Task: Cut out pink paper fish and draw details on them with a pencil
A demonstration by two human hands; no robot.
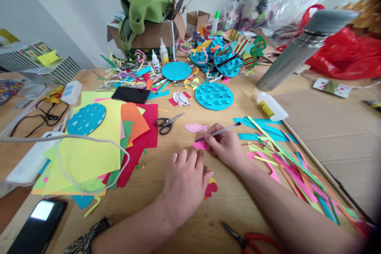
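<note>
Right hand (224, 143) pinches a pen (222, 129); left hand (184, 178) lies open, at pink paper's (200, 145) seven o'clock. Unpinned, paper could skid.

The paper fish (195, 127) is pale pink, the slip (201, 145) hot pink. The scissors (169, 120) are black-handled; the blue disc (86, 119) bears pale flecks.

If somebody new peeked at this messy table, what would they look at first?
Probably the bright stack of coloured paper on the left of the table, or the jumble of paper strips on the right. The big silver flask towards the back right stands out too. In the middle, the right hand holds a pen over a small pink paper piece, near a pink fish.
</note>
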